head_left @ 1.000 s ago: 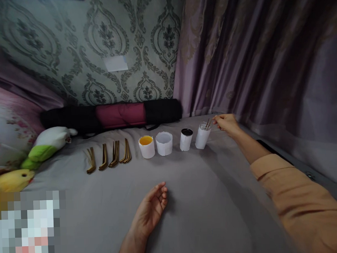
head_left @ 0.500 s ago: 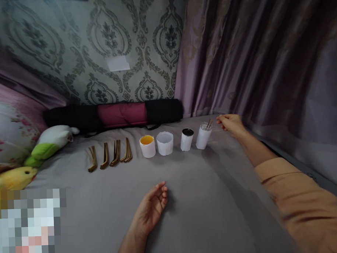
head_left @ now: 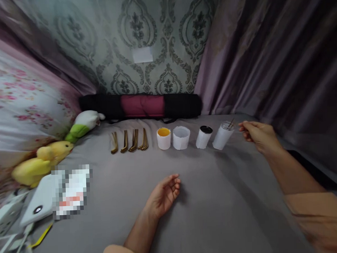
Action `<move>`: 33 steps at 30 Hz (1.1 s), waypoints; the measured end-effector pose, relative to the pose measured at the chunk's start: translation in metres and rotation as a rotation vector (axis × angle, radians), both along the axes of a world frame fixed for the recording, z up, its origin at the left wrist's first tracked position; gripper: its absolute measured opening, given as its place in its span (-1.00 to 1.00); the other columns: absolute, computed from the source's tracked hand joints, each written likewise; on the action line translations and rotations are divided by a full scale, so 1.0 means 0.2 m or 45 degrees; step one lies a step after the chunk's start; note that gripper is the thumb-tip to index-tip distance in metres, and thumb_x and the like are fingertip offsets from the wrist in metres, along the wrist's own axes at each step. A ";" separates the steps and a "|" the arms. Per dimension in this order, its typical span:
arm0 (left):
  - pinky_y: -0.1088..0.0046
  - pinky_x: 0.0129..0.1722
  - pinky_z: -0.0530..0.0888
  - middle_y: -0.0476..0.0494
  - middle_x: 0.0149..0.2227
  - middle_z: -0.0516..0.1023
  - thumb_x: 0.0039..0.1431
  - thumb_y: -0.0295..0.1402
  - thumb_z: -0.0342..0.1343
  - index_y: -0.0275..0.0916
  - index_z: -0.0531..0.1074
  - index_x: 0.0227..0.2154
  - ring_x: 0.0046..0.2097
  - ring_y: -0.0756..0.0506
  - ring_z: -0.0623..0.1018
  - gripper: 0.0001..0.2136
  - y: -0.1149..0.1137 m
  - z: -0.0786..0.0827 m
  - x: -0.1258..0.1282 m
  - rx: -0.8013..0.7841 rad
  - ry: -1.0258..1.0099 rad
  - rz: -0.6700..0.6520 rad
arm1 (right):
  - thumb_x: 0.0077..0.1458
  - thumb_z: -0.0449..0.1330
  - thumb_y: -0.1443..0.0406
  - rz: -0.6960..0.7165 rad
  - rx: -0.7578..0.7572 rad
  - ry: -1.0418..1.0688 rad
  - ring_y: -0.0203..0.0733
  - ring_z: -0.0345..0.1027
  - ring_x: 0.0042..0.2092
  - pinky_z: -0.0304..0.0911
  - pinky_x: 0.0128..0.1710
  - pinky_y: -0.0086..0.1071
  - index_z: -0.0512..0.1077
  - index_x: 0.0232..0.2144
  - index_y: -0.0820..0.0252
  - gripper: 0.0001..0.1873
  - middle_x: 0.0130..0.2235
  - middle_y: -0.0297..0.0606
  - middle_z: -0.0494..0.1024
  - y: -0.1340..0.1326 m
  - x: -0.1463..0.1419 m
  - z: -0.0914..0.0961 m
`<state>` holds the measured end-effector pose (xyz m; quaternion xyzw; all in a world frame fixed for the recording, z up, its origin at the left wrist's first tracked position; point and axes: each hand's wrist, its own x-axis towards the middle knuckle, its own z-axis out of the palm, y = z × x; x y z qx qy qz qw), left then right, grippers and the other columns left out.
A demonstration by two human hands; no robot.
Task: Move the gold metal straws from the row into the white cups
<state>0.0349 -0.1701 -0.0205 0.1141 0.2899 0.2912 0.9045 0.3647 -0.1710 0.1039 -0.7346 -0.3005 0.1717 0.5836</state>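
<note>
My left hand (head_left: pixel 165 195) rests palm up on the grey sheet, fingers loosely curled, the palm bare. To the right, my right hand (head_left: pixel 258 135) is closed in a pinch just beside a tall white-wrapped jar (head_left: pixel 222 137). Whatever lies between its fingertips, if anything, is too small to see. Thin brown sticks (head_left: pixel 231 123) poke out of that jar. In a row leftward stand a white-wrapped can with a dark inside (head_left: pixel 203 139), a wide white cup (head_left: pixel 181 140) and a cup with a yellow inside (head_left: pixel 164 140). Several bundles of bent gold-coloured straws (head_left: pixel 134 141) lie farther left.
A black and maroon rolled bag (head_left: pixel 142 105) lies along the patterned wall. Plush toys (head_left: pixel 41 166), a white power bank (head_left: pixel 42 199), a power strip (head_left: pixel 11 217) and cables are on the left. A purple curtain (head_left: pixel 238 54) hangs right; a dark flat object (head_left: pixel 313 169) lies beyond my right arm.
The view has swung left, so the cups, straws and wall appear farther right and more of the left side shows. Both hands keep about the same pose near the same things.
</note>
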 end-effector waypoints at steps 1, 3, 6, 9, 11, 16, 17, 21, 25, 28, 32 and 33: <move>0.61 -0.48 0.35 -0.14 -0.42 0.44 0.07 -0.47 0.02 -0.41 0.39 -0.31 -0.46 0.08 0.42 -0.87 0.00 0.00 0.00 0.004 -0.021 -0.002 | -0.02 0.11 0.29 0.002 0.005 0.009 -0.49 0.10 -0.64 -0.09 -0.75 -0.58 0.39 -0.48 0.28 -0.86 -0.50 -0.27 0.37 -0.01 -0.01 -0.01; 0.61 -0.48 0.34 -0.14 -0.42 0.44 0.06 -0.47 0.03 -0.42 0.39 -0.32 -0.45 0.08 0.42 -0.86 0.00 -0.01 0.00 0.013 -0.050 -0.001 | -0.04 0.12 0.27 0.039 0.013 0.028 -0.49 0.11 -0.63 -0.08 -0.75 -0.58 0.40 -0.48 0.27 -0.85 -0.49 -0.25 0.37 -0.01 -0.02 -0.03; 0.60 -0.47 0.33 -0.13 -0.44 0.44 0.06 -0.47 0.03 -0.42 0.39 -0.33 -0.46 0.08 0.41 -0.87 0.00 0.00 0.00 0.020 -0.043 0.015 | -0.06 0.13 0.26 0.055 0.021 0.066 -0.47 0.10 -0.63 -0.09 -0.76 -0.57 0.42 -0.49 0.24 -0.85 -0.48 -0.23 0.38 -0.02 -0.05 -0.06; 0.60 -0.47 0.32 -0.13 -0.44 0.44 0.06 -0.47 0.03 -0.42 0.39 -0.34 -0.47 0.08 0.41 -0.88 0.00 0.00 0.00 0.009 -0.030 0.025 | -0.10 0.15 0.24 0.071 0.003 0.086 -0.44 0.12 -0.63 -0.08 -0.76 -0.54 0.42 -0.50 0.21 -0.86 -0.47 -0.21 0.39 -0.03 -0.09 -0.09; 0.60 -0.47 0.32 -0.14 -0.44 0.44 0.06 -0.47 0.03 -0.41 0.39 -0.34 -0.47 0.08 0.41 -0.88 0.00 0.00 -0.01 0.007 -0.043 0.021 | -0.11 0.15 0.23 0.110 0.001 0.097 -0.42 0.14 -0.61 -0.04 -0.75 -0.53 0.43 -0.50 0.19 -0.86 -0.45 -0.19 0.39 -0.04 -0.14 -0.10; 0.58 -0.45 0.32 -0.15 -0.44 0.44 0.06 -0.47 0.01 -0.41 0.39 -0.35 -0.46 0.07 0.41 -0.88 0.01 -0.01 -0.01 0.011 -0.082 0.016 | -0.16 0.16 0.23 0.177 -0.087 0.171 -0.41 0.13 -0.61 -0.05 -0.76 -0.53 0.42 -0.53 0.17 -0.87 -0.48 -0.22 0.37 -0.05 -0.29 -0.16; 0.58 -0.45 0.32 -0.15 -0.44 0.44 0.06 -0.47 0.01 -0.42 0.39 -0.35 -0.46 0.07 0.41 -0.88 0.01 -0.01 -0.01 0.009 -0.085 0.015 | -0.16 0.16 0.22 0.199 -0.111 0.197 -0.41 0.12 -0.61 -0.06 -0.76 -0.53 0.41 -0.52 0.17 -0.87 -0.48 -0.23 0.37 -0.04 -0.32 -0.19; 0.60 -0.46 0.31 -0.15 -0.44 0.44 0.05 -0.47 0.02 -0.42 0.39 -0.35 -0.47 0.07 0.41 -0.88 0.01 -0.01 -0.01 0.009 -0.089 0.005 | -0.15 0.16 0.17 0.339 -0.168 0.295 -0.43 0.11 -0.63 -0.07 -0.76 -0.54 0.40 -0.51 0.16 -0.82 -0.51 -0.28 0.36 -0.02 -0.45 -0.34; 0.60 -0.45 0.31 -0.16 -0.44 0.45 0.06 -0.47 0.01 -0.42 0.39 -0.35 -0.46 0.07 0.42 -0.87 0.01 -0.02 -0.01 0.009 -0.109 0.014 | -0.11 0.12 0.12 0.484 -0.233 0.307 -0.44 0.11 -0.63 -0.07 -0.76 -0.55 0.38 -0.48 0.16 -0.77 -0.52 -0.32 0.34 0.01 -0.59 -0.47; 0.59 -0.45 0.31 -0.16 -0.44 0.45 0.06 -0.46 0.01 -0.42 0.39 -0.35 -0.46 0.07 0.42 -0.87 0.01 -0.03 -0.01 0.008 -0.108 0.013 | -0.09 0.10 0.10 0.574 -0.245 0.339 -0.44 0.10 -0.64 -0.07 -0.76 -0.55 0.37 -0.48 0.18 -0.74 -0.53 -0.33 0.33 0.03 -0.69 -0.51; 0.60 -0.45 0.31 -0.15 -0.44 0.45 0.06 -0.46 0.01 -0.43 0.38 -0.35 -0.47 0.07 0.42 -0.87 0.01 -0.02 -0.01 0.015 -0.095 0.009 | -0.07 0.09 0.08 0.650 -0.233 0.371 -0.46 0.09 -0.65 -0.06 -0.75 -0.57 0.34 -0.47 0.21 -0.71 -0.55 -0.36 0.32 0.05 -0.77 -0.54; 0.60 -0.45 0.31 -0.15 -0.44 0.45 0.06 -0.46 0.01 -0.43 0.38 -0.34 -0.47 0.07 0.42 -0.87 0.01 -0.02 -0.01 0.017 -0.093 0.010 | -0.07 0.09 0.07 0.662 -0.224 0.370 -0.46 0.09 -0.65 -0.06 -0.75 -0.57 0.34 -0.46 0.22 -0.70 -0.55 -0.37 0.32 0.06 -0.79 -0.55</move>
